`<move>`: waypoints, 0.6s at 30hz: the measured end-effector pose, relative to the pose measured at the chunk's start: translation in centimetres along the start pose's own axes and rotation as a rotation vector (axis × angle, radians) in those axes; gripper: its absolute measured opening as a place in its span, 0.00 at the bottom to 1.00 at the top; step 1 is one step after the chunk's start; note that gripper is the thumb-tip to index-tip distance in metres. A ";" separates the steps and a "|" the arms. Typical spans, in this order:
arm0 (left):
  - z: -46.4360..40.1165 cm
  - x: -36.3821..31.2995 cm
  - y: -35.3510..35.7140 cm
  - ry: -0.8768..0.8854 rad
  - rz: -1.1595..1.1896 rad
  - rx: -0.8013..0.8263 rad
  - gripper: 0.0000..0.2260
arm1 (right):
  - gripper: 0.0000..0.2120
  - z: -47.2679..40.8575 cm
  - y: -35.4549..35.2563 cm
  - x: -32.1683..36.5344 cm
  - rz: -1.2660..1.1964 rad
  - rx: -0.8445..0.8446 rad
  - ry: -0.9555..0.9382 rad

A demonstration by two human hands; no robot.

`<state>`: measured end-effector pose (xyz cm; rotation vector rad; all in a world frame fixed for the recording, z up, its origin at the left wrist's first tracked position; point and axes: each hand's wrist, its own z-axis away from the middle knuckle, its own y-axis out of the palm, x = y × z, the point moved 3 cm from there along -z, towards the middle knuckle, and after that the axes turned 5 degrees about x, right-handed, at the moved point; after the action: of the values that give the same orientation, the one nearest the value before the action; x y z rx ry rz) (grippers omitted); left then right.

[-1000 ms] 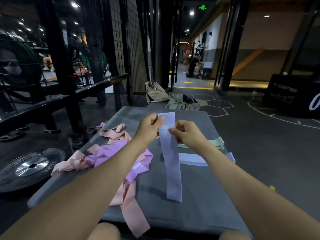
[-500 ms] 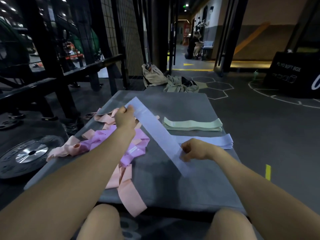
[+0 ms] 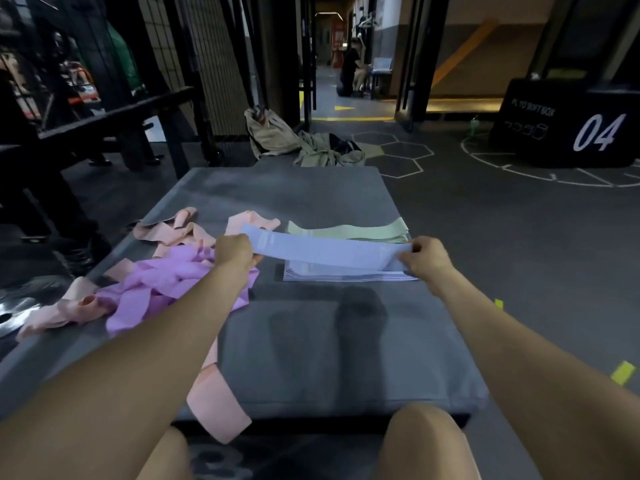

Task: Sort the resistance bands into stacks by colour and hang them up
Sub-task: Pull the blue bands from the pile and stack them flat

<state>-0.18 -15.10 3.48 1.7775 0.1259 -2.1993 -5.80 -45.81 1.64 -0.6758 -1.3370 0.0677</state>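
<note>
Seen from the head camera, the left hand point(image 3: 235, 252) and right hand point(image 3: 424, 256) each pinch one end of a blue band point(image 3: 329, 252), stretched flat between them just above the blue stack point(image 3: 346, 273). Beyond the right hand lies the green stack point(image 3: 349, 231). Under the left forearm sprawl purple bands point(image 3: 166, 289) and pink bands point(image 3: 180, 232) on the mat point(image 3: 329, 341).

Bare forearms, no sleeves, bare knees, no gloves or jewellery
</note>
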 end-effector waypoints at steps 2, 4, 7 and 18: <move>-0.1 0.7 1.3 -0.016 -0.050 0.023 0.08 | 0.05 -1.0 -1.1 -0.3 0.009 -0.105 0.003; -1.0 1.6 2.2 -0.030 -0.097 0.042 0.12 | 0.07 -1.9 -2.0 -0.7 0.029 -0.173 -0.004; -2.1 2.8 3.5 -0.035 -0.213 0.099 0.15 | 0.07 -3.2 -2.5 -1.3 0.051 -0.233 -0.008; -5.3 6.0 5.4 0.059 -0.595 0.113 0.12 | 0.08 -6.0 -1.6 -4.1 0.235 -0.219 0.029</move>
<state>5.26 -19.98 -2.87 2.0677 0.6286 -2.5826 -1.96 -51.23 -1.58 -1.0149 -1.2429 0.1007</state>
